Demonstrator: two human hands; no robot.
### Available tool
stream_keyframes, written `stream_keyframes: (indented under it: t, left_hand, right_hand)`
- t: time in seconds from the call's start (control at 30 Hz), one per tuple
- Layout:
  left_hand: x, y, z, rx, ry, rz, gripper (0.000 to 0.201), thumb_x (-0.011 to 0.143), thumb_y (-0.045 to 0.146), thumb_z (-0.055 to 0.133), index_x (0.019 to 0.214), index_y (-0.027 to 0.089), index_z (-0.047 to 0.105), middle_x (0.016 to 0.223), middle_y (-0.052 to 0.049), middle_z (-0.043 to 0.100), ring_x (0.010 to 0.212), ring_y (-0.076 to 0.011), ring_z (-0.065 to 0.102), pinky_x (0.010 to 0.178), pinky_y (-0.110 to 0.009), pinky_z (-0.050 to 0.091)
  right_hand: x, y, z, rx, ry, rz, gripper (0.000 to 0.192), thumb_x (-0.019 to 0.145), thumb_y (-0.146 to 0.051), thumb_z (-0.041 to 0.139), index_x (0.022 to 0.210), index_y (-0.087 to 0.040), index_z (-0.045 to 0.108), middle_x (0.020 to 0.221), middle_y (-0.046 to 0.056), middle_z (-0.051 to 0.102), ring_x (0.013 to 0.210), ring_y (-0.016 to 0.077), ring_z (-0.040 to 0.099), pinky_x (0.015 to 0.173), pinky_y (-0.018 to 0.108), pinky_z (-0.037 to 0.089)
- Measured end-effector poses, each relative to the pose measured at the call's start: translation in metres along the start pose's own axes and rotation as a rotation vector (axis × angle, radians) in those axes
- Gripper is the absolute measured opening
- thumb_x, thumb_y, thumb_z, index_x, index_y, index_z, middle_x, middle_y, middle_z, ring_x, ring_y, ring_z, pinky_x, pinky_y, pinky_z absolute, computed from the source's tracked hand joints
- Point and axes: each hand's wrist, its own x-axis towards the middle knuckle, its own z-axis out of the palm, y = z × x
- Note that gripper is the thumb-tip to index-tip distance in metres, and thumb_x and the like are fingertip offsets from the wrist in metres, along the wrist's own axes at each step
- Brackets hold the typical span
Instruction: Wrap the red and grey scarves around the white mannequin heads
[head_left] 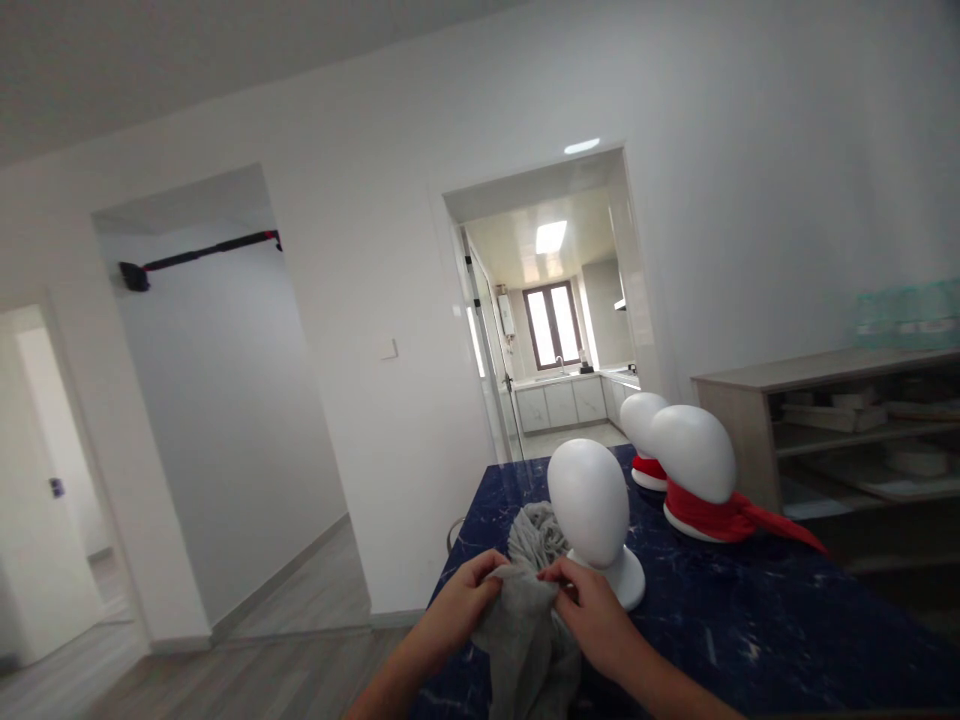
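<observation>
Both hands, left hand (459,602) and right hand (595,610), are pinching one gray scarf (529,620) between them; three mannequin heads (589,505) are standing beyond.

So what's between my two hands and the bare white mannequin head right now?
In the head view, only the grey scarf: both hands, left hand and right hand, grip it, and it bunches up against the bare mannequin head.

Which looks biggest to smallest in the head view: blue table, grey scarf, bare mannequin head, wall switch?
1. Blue table
2. Grey scarf, partly covered by both hands
3. Bare mannequin head, close to the scarf in apparent size, so unsure
4. Wall switch, farther away
</observation>
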Motion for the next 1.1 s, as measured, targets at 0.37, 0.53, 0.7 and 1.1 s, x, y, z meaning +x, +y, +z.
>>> stream_keyframes:
  t: [0.37, 0.53, 0.7, 1.1]
  left_hand:
    - [-0.011, -0.017, -0.023, 0.621, -0.319, 0.076, 0.042, 0.056, 0.055, 0.095, 0.084, 0.027, 0.08, 0.07, 0.005, 0.059, 0.069, -0.0185, 0.053, 0.064, -0.027, 0.032]
    - [-0.021, -0.032, -0.008, 0.629, -0.357, 0.17, 0.009, 0.069, 0.037, 0.086, 0.071, 0.03, 0.079, 0.075, -0.001, 0.065, 0.074, -0.0234, 0.059, 0.072, -0.032, 0.04]
    - [-0.025, -0.039, 0.011, -0.04, -0.319, 0.021, 0.03, 0.075, 0.036, 0.076, 0.102, 0.024, 0.081, 0.109, -0.006, 0.075, 0.106, -0.0311, 0.065, 0.092, -0.038, 0.048]
    - [0.003, -0.001, -0.01, -0.249, -0.507, -0.215, 0.069, 0.068, 0.057, 0.093, 0.123, 0.021, 0.075, 0.115, -0.009, 0.079, 0.105, -0.0309, 0.073, 0.09, -0.037, 0.055]
  right_hand:
    - [0.01, -0.01, -0.034, -0.301, -0.41, -0.083, 0.039, 0.085, -0.061, 0.073, 0.101, -0.025, 0.072, 0.079, -0.003, 0.063, 0.07, 0.0159, 0.051, 0.066, 0.026, 0.037]
    - [-0.009, 0.017, -0.031, -0.635, -0.627, -0.258, 0.035, 0.052, -0.042, 0.093, 0.078, -0.025, 0.078, 0.061, -0.005, 0.054, 0.053, 0.0127, 0.042, 0.06, 0.026, 0.036]
    - [-0.015, 0.011, -0.038, -0.343, -0.659, -0.113, 0.011, 0.072, -0.033, 0.08, 0.076, -0.023, 0.076, 0.072, -0.003, 0.064, 0.063, 0.0142, 0.053, 0.065, 0.026, 0.042]
    - [0.032, -0.013, -0.053, -0.138, -0.646, 0.223, 0.057, 0.067, -0.064, 0.09, 0.1, -0.021, 0.071, 0.089, -0.002, 0.068, 0.082, 0.0177, 0.059, 0.067, 0.025, 0.042]
